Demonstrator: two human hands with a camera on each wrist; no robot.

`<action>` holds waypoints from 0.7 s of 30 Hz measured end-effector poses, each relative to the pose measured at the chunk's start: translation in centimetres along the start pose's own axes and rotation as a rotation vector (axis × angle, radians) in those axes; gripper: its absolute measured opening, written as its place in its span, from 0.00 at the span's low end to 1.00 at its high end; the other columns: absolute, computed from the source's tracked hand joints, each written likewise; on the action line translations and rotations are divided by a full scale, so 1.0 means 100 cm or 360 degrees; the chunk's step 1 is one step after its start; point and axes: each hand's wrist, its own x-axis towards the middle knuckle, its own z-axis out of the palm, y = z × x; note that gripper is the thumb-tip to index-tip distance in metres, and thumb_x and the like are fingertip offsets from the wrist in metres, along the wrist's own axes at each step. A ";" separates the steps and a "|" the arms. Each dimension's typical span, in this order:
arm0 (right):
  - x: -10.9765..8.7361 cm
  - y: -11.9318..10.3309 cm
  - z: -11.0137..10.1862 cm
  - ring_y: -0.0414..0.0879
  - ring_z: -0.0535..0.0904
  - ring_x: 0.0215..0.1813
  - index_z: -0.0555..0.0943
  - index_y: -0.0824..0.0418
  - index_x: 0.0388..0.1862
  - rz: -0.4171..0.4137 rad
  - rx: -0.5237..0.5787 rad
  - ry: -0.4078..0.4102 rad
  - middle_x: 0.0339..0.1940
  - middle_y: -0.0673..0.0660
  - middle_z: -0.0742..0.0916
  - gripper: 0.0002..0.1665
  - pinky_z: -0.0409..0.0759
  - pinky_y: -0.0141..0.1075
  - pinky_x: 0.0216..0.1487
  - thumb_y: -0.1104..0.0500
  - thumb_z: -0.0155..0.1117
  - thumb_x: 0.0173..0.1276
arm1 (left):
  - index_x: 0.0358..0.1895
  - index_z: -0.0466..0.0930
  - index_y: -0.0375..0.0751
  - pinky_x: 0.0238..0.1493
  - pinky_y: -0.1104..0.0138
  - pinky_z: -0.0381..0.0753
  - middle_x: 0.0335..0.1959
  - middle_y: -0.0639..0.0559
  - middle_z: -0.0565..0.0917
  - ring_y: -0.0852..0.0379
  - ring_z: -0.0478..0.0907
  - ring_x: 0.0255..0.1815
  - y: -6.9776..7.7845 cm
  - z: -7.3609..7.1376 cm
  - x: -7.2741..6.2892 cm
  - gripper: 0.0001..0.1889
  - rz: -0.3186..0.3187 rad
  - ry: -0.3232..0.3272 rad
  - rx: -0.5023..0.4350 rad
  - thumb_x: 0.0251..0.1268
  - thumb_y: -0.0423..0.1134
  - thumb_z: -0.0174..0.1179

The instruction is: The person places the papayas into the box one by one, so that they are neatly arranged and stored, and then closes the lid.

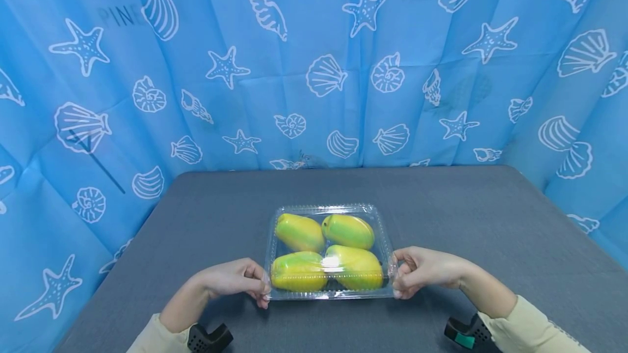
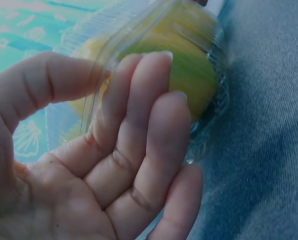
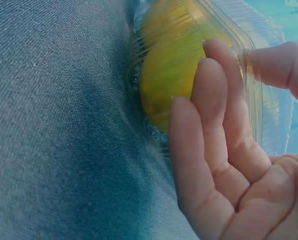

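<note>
A clear plastic clamshell box with its lid down sits near the front middle of the grey table. Inside are several yellow-green mangoes, two in front and two behind. My left hand pinches the box's front left corner between thumb and fingers; the left wrist view shows the rim between them. At the front right corner, my right hand pinches the rim in the same way, with thumb and index finger meeting on the plastic edge in the right wrist view.
The grey cloth-covered table spreads around the box. Behind it and along both sides hangs a blue curtain printed with white shells and starfish. Black wrist devices sit at both cuffs.
</note>
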 end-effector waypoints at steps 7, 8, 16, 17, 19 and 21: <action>0.000 -0.001 -0.001 0.36 0.83 0.38 0.64 0.63 0.43 0.0003 -0.0005 0.0017 0.31 0.45 0.88 0.09 0.84 0.32 0.43 0.67 0.51 0.67 | 0.40 0.66 0.06 0.42 0.72 0.82 0.29 0.64 0.84 0.69 0.81 0.33 0.001 -0.001 -0.001 0.25 -0.0055 -0.0018 -0.0065 0.66 0.38 0.50; 0.000 -0.001 -0.001 0.36 0.84 0.38 0.64 0.63 0.43 0.0005 -0.0010 0.0021 0.31 0.45 0.88 0.09 0.84 0.32 0.43 0.66 0.51 0.67 | 0.40 0.67 0.07 0.42 0.72 0.82 0.29 0.64 0.84 0.69 0.81 0.33 0.001 -0.002 -0.001 0.25 -0.0069 -0.0015 -0.0069 0.66 0.38 0.50; -0.002 -0.001 -0.002 0.37 0.84 0.38 0.66 0.64 0.44 0.0016 -0.0048 0.0044 0.32 0.47 0.88 0.08 0.84 0.33 0.43 0.65 0.52 0.67 | 0.43 0.72 0.14 0.44 0.70 0.82 0.32 0.62 0.85 0.67 0.82 0.36 0.002 -0.004 -0.003 0.23 -0.0145 0.0006 -0.0045 0.67 0.41 0.51; -0.002 -0.001 -0.003 0.37 0.84 0.38 0.66 0.64 0.44 0.0016 -0.0048 0.0040 0.33 0.47 0.88 0.08 0.84 0.33 0.43 0.65 0.52 0.68 | 0.43 0.72 0.14 0.45 0.69 0.82 0.32 0.61 0.85 0.67 0.82 0.36 0.002 -0.004 -0.003 0.24 -0.0149 0.0008 -0.0042 0.68 0.41 0.51; -0.003 -0.001 -0.005 0.36 0.83 0.38 0.66 0.63 0.44 0.0015 -0.0057 0.0037 0.33 0.46 0.88 0.08 0.84 0.34 0.43 0.64 0.52 0.69 | 0.43 0.73 0.15 0.45 0.68 0.82 0.33 0.60 0.85 0.66 0.82 0.38 0.003 -0.005 -0.004 0.24 -0.0151 0.0023 -0.0027 0.68 0.42 0.50; -0.005 -0.002 -0.006 0.36 0.83 0.37 0.66 0.64 0.45 0.0026 -0.0075 0.0057 0.32 0.46 0.87 0.08 0.84 0.34 0.43 0.63 0.52 0.70 | 0.40 0.75 0.19 0.46 0.67 0.82 0.34 0.59 0.84 0.64 0.82 0.38 0.003 -0.007 -0.005 0.22 -0.0148 0.0049 -0.0011 0.69 0.43 0.50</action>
